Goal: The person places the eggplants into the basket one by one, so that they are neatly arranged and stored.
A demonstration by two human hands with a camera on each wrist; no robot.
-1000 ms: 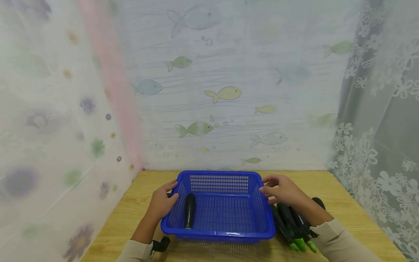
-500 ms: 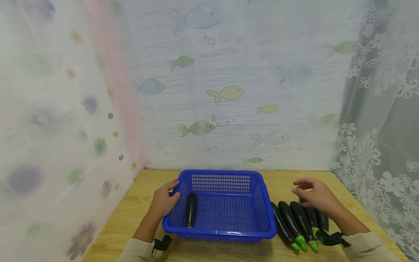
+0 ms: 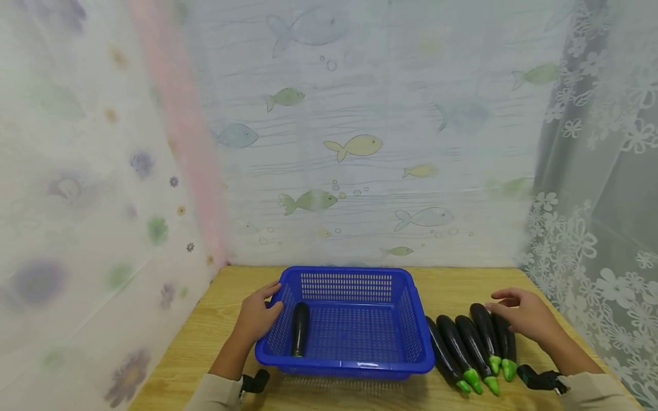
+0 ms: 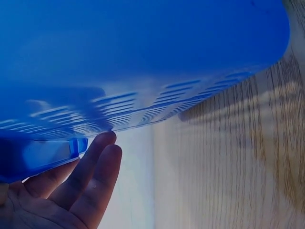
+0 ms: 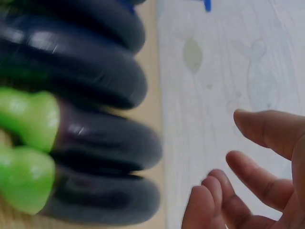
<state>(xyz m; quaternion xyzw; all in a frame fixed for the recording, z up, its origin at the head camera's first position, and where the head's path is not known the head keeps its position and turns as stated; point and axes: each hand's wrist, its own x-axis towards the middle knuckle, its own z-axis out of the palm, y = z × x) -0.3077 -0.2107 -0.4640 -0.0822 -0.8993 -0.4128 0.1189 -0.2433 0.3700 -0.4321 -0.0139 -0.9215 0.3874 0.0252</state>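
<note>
Blue and plastic, the basket (image 3: 341, 363) sits on the wooden table (image 3: 205, 319) with one eggplant (image 3: 300, 330) lying inside at left, your left hand (image 3: 257, 314) pinching the basket's rim, while your right hand (image 3: 526, 314), fingers loosely spread, hovers near five eggplants (image 3: 472, 345) on the table's right side.

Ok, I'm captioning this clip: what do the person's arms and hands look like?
The left hand and right hand are bare, without gloves. The left sleeve and right sleeve are pale beige, ending short of the hands. A small black device shows near each sleeve's end, its details unclear.
</note>
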